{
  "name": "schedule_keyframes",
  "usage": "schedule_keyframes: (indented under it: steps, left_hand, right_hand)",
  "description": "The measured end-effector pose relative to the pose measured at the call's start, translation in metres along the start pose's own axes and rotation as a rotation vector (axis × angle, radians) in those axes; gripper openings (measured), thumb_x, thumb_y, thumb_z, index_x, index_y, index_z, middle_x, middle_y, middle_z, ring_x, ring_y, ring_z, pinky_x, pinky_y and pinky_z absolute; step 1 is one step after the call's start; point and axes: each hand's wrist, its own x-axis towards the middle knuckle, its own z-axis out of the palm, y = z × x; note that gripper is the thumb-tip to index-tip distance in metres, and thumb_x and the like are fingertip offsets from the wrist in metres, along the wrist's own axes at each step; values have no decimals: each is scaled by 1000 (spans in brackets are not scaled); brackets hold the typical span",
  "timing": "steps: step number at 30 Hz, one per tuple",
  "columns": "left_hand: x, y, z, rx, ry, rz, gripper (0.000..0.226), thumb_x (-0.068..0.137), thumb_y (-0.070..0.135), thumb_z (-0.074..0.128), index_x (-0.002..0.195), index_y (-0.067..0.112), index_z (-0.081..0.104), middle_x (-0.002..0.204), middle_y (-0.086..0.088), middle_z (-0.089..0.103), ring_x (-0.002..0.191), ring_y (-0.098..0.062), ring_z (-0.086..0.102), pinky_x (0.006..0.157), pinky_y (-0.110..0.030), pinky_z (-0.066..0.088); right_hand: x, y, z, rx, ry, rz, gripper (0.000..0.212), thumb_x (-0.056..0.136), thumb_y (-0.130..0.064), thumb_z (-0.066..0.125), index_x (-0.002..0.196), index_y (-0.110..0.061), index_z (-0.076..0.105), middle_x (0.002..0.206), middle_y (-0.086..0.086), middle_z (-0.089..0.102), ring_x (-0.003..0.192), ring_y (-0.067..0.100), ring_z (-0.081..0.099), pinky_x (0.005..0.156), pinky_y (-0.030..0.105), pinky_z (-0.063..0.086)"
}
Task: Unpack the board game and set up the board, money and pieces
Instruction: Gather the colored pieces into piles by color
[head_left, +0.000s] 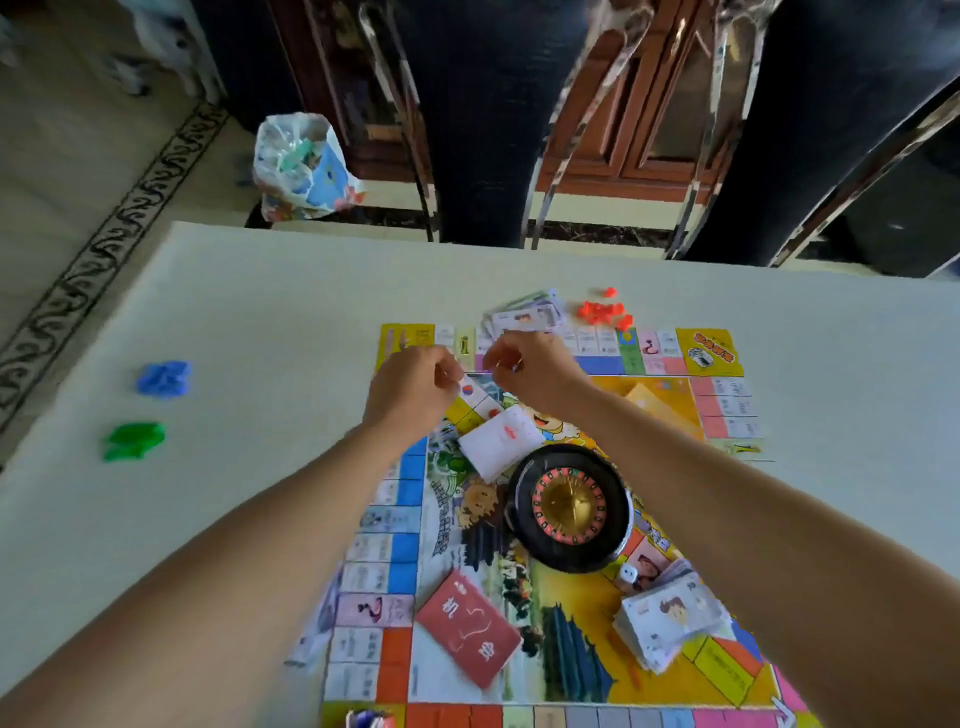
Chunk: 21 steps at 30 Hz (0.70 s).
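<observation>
Near the far edge of the pale table (260, 312), over the game board's (405, 561) far-left corner, the left hand (415, 387) and right hand (524, 369) curl toward each other, fingertips pinching a blurred flag-card strip (474, 396). They seem to be separating it; holding it low and pulling gently should keep cards from scattering. A roulette wheel (570, 503) fills the board's middle with a white card pack (498, 441) just beside it, and both crowd the work. A red deck (469, 626) and a money stack (670, 618) lie toward the near edge. Red houses (605, 310) sit past the far edge, blue pieces (164, 378) and green pieces (134, 440) near the table's left edge, and a die (627, 573) beside the wheel.
</observation>
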Motion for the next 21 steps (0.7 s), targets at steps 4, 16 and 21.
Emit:
schedule_keyframes:
  steps: [4,16,21]
  left_hand:
    - [-44,-70,-43,19,41,-93,12,82,14,62,84,22,70,88,2,72,82,-23,64,77,-32,51]
    - [-100,-283,-146,118,237,-290,56,68,0,75,120,5,53,120,-20,39,108,-35,46,89,-38,41]
    - [-78,-312,-157,101,31,-184,80,72,9,76,143,13,39,127,-13,30,108,-26,49,91,-30,43]
  right_hand:
    - [-5,-63,60,11,-94,-57,20,88,-7,55,98,-14,70,74,-6,57,63,9,50,54,21,39]
    - [23,-202,230,30,-119,-119,50,80,-8,62,128,-16,49,116,5,52,82,12,50,78,22,41]
    - [49,-234,271,-131,-161,-140,73,80,-12,66,144,-21,32,129,11,37,93,31,60,83,41,51]
